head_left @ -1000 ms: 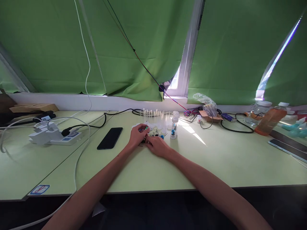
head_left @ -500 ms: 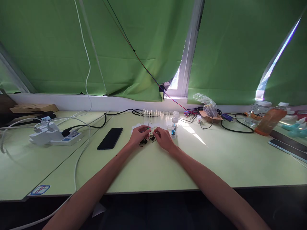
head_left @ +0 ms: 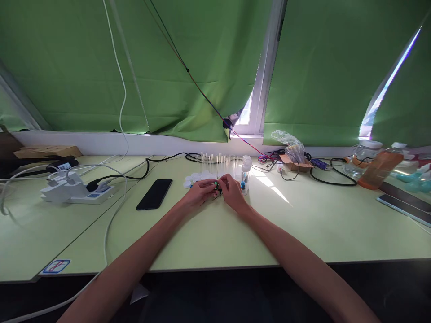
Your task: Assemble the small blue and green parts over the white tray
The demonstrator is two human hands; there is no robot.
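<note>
Many clear tubes [head_left: 206, 166]: standing in a row just beyond the work, perhaps so they are within easy reach.
Left hand [head_left: 198, 193]: thumb and fingers closed in a pinch on a small green part [head_left: 216, 185], by the fingertips probably because it is so tiny.
Right hand [head_left: 231, 190]: fingers curled in right beside that part; whether they grip it, I cannot tell.
Small green part: between the 2 hands, nearer the person than the tubes.
Capped tube [head_left: 246, 169]: upright just beside the right hand, something blue inside.
Phone [head_left: 154, 194]: flat on the left, likely there to leave the forearms room.
Tabletop [head_left: 215, 244]: pale and smooth, a white power strip [head_left: 97, 197] to the left, sunlight streaking the right.
Room: green blinds [head_left: 84, 67] drawn, daylight leaking through gaps.
</note>
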